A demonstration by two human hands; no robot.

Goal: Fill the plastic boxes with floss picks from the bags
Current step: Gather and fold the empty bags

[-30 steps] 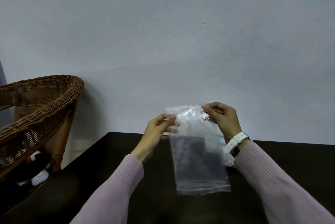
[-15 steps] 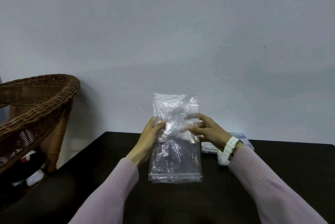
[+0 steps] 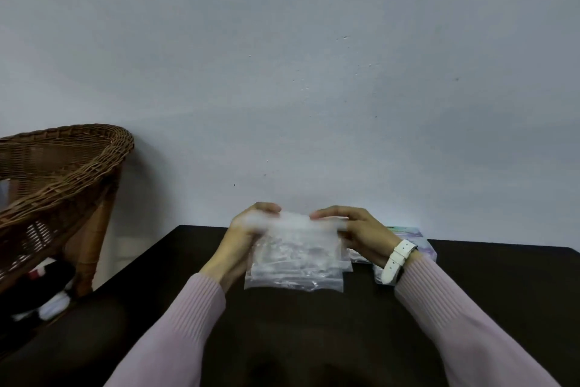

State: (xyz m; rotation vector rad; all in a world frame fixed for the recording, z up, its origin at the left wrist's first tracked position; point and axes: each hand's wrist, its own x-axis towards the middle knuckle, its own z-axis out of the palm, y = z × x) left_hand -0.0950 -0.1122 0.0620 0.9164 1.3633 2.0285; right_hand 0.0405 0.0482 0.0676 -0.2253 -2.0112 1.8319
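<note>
Above the far middle of the dark worktop point(image 3: 314, 330), both hands pinch the top edge of a clear plastic bag point(image 3: 295, 258): the left hand point(image 3: 248, 236) grips its left corner, the right hand point(image 3: 361, 231) its right corner. The bag hangs down between them, its lower edge near the worktop; its contents are blurred. Just right of the right wrist with its white watch point(image 3: 397, 259) lie more pale packets point(image 3: 420, 239). A wicker chair point(image 3: 59, 173) stands far left.
</note>
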